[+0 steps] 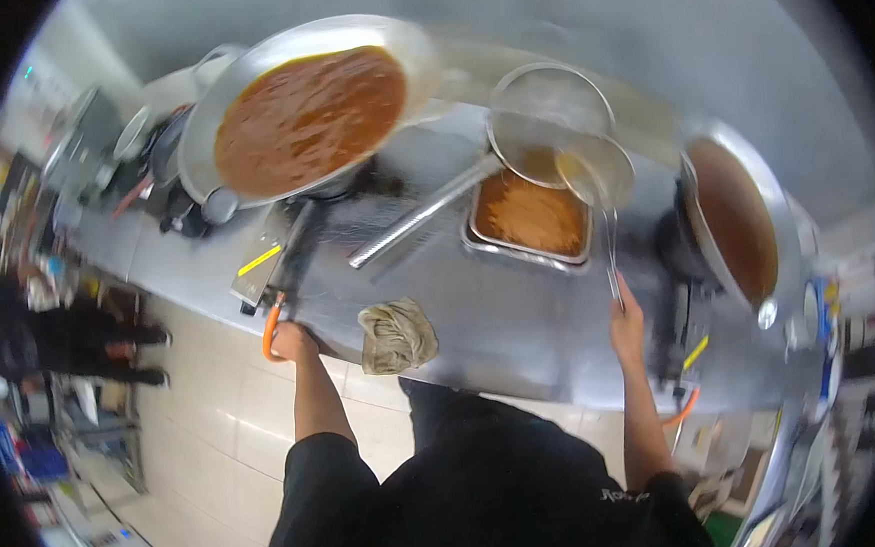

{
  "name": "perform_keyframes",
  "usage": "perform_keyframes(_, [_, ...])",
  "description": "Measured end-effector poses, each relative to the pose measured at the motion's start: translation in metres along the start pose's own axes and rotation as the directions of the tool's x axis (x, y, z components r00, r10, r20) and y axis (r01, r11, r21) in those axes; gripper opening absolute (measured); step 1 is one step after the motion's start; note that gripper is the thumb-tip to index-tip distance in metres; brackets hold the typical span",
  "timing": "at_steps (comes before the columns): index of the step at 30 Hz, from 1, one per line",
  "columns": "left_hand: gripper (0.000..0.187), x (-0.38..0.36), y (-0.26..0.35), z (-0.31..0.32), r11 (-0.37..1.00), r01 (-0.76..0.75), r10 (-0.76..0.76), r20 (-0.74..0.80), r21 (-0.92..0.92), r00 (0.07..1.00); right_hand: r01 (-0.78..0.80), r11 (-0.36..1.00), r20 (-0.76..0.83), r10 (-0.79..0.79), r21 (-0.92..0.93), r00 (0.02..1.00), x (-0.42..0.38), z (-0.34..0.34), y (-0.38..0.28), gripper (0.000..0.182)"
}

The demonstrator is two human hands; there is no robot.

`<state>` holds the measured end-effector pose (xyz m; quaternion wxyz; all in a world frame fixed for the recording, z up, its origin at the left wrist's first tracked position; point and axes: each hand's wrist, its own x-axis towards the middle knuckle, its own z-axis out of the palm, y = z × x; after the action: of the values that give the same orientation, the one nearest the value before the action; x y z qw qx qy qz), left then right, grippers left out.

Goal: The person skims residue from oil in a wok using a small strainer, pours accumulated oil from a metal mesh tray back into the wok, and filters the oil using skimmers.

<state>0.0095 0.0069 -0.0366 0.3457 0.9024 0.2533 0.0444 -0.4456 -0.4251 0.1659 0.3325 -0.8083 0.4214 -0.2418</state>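
Note:
My left hand (291,341) is closed at the counter's front edge, by an orange hose (271,329) under the left burner; its fingertips are partly hidden. My right hand (626,317) grips the thin handle of a skimmer (597,171). The skimmer's round head overlaps a larger strainer (550,116), whose thick metal handle points down-left. Beneath them a rectangular metal tray (532,216) holds orange-brown food. A large wok (310,116) of red-brown liquid stands behind the left burner's controls. Between my hands a crumpled cloth (398,336) lies at the counter edge.
Another wok (735,215) with brown liquid stands at the right, with a second orange hose (683,409) below it. Pans and a ladle (219,205) are at the left end of the steel counter (417,265). A person in dark clothes (50,332) stands at far left.

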Motion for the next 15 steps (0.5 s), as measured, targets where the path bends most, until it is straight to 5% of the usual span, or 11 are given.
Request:
perform_keyframes(1, [0.047, -0.006, 0.004, -0.003, 1.0, -0.006, 0.006, -0.024, -0.004, 1.0, 0.042, 0.999, 0.016, -0.042, -0.014, 0.999, 0.004, -0.002, -0.003, 0.05])
perform_keyframes(3, [0.049, -0.048, 0.068, -0.048, 0.913, 0.25, -0.283, -0.06, -0.323, 0.957, 0.016, 1.0, -0.058, -0.014, 0.027, 0.998, 0.006, 0.003, -0.016, 0.048])
perform_keyframes(7, [0.05, -0.017, 0.029, -0.017, 0.912, 0.218, -0.249, -0.046, -0.348, 0.967, 0.053, 0.998, -0.006, -0.053, -0.029, 0.999, 0.033, 0.007, 0.025, 0.048])
perform_keyframes(11, [0.047, -0.023, 0.032, -0.017, 0.889, 0.208, -0.253, -0.059, -0.409, 0.966, 0.104, 0.976, -0.095, -0.087, 0.191, 0.992, 0.077, 0.013, -0.007, 0.048])
perform_keyframes(15, [0.05, -0.043, 0.071, -0.055, 0.834, 0.368, -0.394, 0.023, -0.412, 0.919, 0.35, 0.937, -0.11, -0.35, -0.022, 0.93, 0.166, -0.006, -0.072, 0.049])
